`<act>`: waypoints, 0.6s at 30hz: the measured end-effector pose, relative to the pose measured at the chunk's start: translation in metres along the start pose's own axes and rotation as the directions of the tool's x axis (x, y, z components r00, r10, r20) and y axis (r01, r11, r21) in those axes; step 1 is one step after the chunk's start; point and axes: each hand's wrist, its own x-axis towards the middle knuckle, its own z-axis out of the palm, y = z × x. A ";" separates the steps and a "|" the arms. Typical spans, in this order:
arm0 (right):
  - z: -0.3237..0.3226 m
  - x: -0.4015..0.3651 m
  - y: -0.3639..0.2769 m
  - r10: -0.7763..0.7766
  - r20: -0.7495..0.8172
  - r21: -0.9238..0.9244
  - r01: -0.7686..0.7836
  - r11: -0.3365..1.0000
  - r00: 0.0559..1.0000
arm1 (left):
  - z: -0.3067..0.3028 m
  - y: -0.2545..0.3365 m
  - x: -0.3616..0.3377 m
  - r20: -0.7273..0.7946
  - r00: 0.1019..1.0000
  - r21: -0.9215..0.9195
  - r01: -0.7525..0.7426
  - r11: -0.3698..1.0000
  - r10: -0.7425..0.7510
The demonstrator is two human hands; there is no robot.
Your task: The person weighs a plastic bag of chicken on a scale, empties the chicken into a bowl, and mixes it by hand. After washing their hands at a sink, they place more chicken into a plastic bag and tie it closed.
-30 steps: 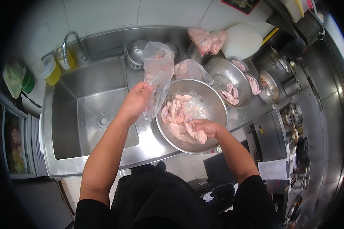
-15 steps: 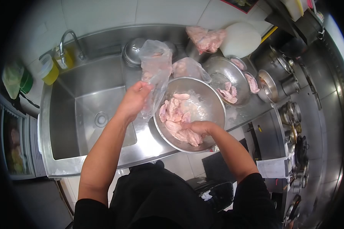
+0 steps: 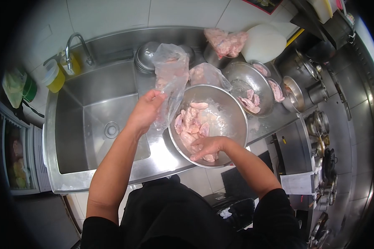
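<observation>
My left hand pinches the edge of a clear plastic bag, which has pink meat showing inside it and stands beside the large steel bowl. Raw chicken pieces lie heaped in the left and lower part of that bowl. Over the near side of the heap is my right hand, its fingers curved with thumb apart, touching the pieces. Whether a piece is gripped under the fingers is hidden.
A sink with a faucet lies to the left. Behind the bowl are another bag of meat, a second steel bowl with chicken, and a bagged meat pack. A stove area stands right.
My right hand has moved a little left and toward me over the chicken, and its thumb now shows. My left hand still holds the bag in nearly the same place.
</observation>
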 end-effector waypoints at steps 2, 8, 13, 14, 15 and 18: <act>0.009 0.004 0.005 -0.029 -0.061 -0.050 0.026 0.998 0.998 | 0.002 0.002 0.000 -0.012 1.000 0.006 -0.007 1.000 0.007; 0.019 0.000 -0.006 -0.119 -0.123 -0.053 0.113 0.992 0.985 | 0.007 0.006 0.000 -0.020 1.000 -0.001 -0.015 1.000 0.015; 0.022 0.016 -0.003 -0.159 -0.136 -0.005 0.159 0.987 0.978 | 0.003 0.004 0.001 -0.002 1.000 0.036 -0.009 0.999 0.009; 0.026 0.019 -0.002 -0.153 -0.170 0.039 0.162 0.986 0.973 | 0.003 0.005 -0.001 -0.011 1.000 0.041 -0.006 0.999 0.006; 0.030 0.021 -0.003 -0.147 -0.204 0.082 0.167 0.983 0.968 | 0.004 0.007 -0.003 -0.020 1.000 0.046 -0.004 0.999 0.004; 0.032 0.029 -0.008 -0.114 -0.226 0.107 0.141 0.984 0.967 | 0.004 0.011 -0.007 -0.030 1.000 0.062 -0.004 0.998 0.006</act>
